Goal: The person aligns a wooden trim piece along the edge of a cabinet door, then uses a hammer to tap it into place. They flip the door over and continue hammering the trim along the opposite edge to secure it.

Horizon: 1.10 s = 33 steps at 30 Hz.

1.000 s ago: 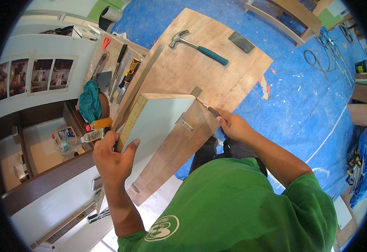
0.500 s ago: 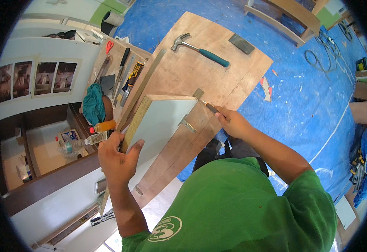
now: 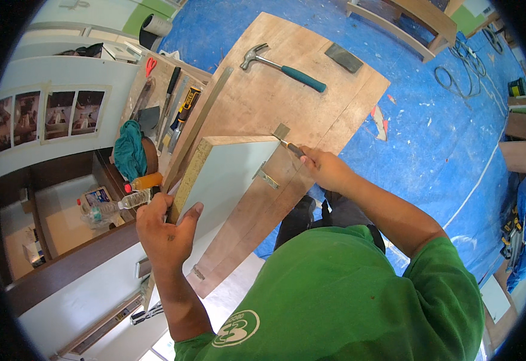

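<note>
Blue tarp (image 3: 443,144) spreads under our wooden workbench (image 3: 311,102). We grip the white panel (image 3: 227,180) on it by its chipboard edge with our left hand (image 3: 166,231); our right hand (image 3: 329,168) closes around a chisel (image 3: 290,146) at its corner.

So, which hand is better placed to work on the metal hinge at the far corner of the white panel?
The right hand. It already holds a screwdriver whose tip meets the hinge at the corner of the white panel. The left hand grips the panel's near edge, steadying it, away from the hinge.
</note>
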### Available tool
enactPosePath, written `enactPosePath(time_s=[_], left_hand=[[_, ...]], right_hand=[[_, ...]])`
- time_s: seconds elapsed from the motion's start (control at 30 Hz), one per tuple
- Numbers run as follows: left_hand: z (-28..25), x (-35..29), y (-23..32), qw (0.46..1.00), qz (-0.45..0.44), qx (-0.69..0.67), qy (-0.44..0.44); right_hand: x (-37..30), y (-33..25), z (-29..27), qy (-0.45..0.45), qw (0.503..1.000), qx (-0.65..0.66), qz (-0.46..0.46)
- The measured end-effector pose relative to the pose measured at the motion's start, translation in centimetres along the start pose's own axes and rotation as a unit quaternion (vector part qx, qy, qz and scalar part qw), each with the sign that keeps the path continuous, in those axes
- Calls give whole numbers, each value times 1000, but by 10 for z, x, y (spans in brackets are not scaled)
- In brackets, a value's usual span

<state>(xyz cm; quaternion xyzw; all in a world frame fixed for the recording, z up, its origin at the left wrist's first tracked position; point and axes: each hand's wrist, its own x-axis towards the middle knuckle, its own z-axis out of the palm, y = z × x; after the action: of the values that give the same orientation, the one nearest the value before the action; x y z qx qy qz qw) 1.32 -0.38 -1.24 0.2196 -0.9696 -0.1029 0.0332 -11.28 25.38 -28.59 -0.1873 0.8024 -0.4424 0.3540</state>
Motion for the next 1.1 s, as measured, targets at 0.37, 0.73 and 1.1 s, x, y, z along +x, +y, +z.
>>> enactPosePath(time_s=[0.37,0.73,1.1], left_hand=[[1,1,-1,999,5,-31,22],[-2,2,2,1000,22,-15,15],[-5,-6,35,980,161,117,-10]], right_hand=[[-23,-1,-2,6,1000,25,-5],[-44,0,-4,13,999,-5,38],[-41,20,15,48,999,19,-18]])
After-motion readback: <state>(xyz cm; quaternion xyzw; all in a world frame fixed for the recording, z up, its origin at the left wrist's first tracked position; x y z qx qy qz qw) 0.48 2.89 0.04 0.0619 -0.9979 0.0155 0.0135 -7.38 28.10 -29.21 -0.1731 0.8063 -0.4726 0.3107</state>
